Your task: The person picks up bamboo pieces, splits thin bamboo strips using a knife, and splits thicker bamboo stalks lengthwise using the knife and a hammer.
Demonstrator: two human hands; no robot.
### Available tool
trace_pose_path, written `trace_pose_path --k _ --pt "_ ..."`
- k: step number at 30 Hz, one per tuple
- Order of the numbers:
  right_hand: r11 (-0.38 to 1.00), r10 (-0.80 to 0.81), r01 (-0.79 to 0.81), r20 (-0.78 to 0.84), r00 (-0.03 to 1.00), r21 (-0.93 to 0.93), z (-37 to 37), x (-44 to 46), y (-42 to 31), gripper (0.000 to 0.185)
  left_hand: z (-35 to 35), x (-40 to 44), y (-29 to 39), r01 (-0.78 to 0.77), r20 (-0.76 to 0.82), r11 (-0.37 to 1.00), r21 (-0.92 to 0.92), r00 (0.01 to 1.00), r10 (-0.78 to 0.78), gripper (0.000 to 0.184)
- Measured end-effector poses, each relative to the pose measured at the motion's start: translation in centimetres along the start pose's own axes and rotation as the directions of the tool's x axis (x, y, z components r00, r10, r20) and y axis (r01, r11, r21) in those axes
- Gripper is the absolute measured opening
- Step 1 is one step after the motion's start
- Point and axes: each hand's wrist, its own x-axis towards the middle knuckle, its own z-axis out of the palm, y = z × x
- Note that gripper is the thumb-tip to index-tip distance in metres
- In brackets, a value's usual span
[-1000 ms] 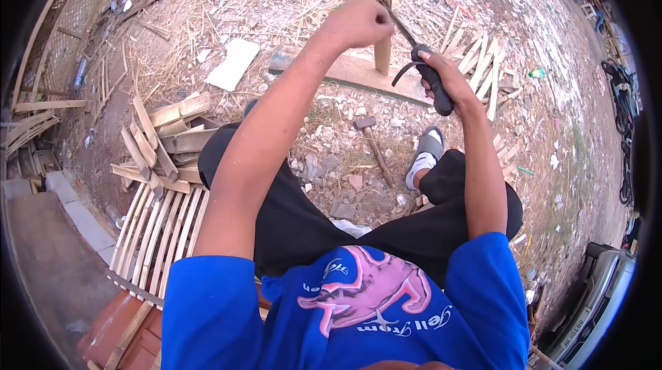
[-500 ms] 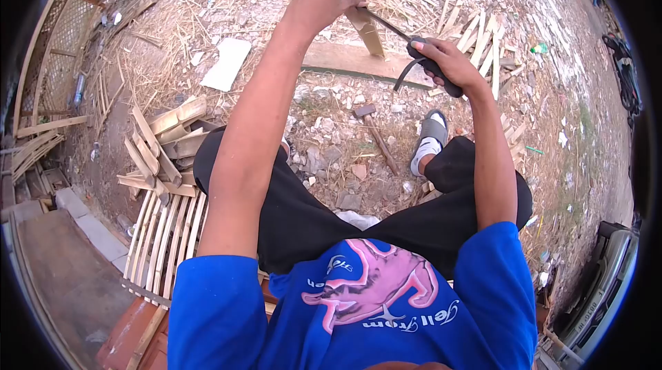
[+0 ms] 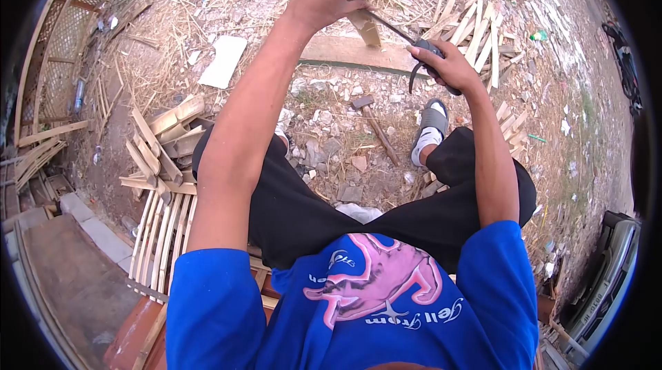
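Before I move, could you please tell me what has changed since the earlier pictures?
The wood, first upright, now leans left; the left hand has shifted left, to its top. The right hand still grips the knife; the hammer stays on the ground.

The left hand point(image 3: 324, 1) holds the upper part of a piece of wood point(image 3: 367, 28), which stands tilted with its lower end on a plank point(image 3: 331, 51). The right hand point(image 3: 447, 66) is closed around the black handle of a knife point(image 3: 392, 27), and its blade reaches to this wood near the left fingers. A hammer point(image 3: 374, 128) lies on the ground, beside the foot in a grey sandal point(image 3: 433, 118). Split sticks point(image 3: 483, 35) are in a pile near the right hand.
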Motion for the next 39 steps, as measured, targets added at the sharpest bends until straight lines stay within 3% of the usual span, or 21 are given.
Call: trace_pose_path --k 3,6,8,10,11,12,15,29,39 --pt "0.999 0.024 -0.024 0.004 1.000 -0.026 -0.1 0.0 0.4 0.051 0.4 -0.1 0.3 0.048 0.002 0.999 -0.026 0.999 -0.048 0.024" --pt "0.997 -0.064 0.067 -0.071 0.995 0.045 1.4 0.0 0.2 0.046 0.6 1.0 0.9 0.270 -0.050 0.963 0.015 0.962 -0.269 0.020" --pt "0.999 0.008 -0.013 -0.120 0.993 -0.038 2.5 -0.4 -0.4 0.057 0.3 1.4 1.2 0.310 -0.054 0.951 0.018 0.950 -0.309 0.021" --pt "0.999 0.041 -0.041 -0.127 0.991 0.006 3.8 -1.3 -1.5 0.059 0.0 1.8 1.4 0.342 -0.048 0.939 0.042 0.939 -0.340 0.022" --pt "0.999 -0.008 0.000 -0.225 0.974 -0.035 5.1 -0.5 0.3 0.061 -0.1 2.0 1.5 0.353 -0.041 0.933 0.066 0.935 -0.351 0.023" --pt "0.998 0.026 -0.015 -0.166 0.986 0.069 5.5 -1.3 -0.8 0.061 0.0 2.0 1.6 0.365 -0.033 0.927 0.090 0.931 -0.363 0.023" --pt "0.995 0.007 0.013 -0.204 0.979 0.094 7.5 -1.3 -0.1 0.058 0.3 2.2 1.8 0.412 -0.040 0.908 0.078 0.911 -0.410 0.021" --pt "0.952 -0.029 0.152 -0.416 0.909 0.264 13.5 -2.1 -0.8 0.044 0.6 2.5 2.7 0.421 -0.037 0.888 0.182 0.906 -0.422 0.025" --pt "0.907 0.084 0.108 -0.427 0.900 0.406 16.8 -1.5 -1.5 0.045 0.9 2.5 3.4 0.422 -0.075 0.879 0.220 0.906 -0.416 0.026"
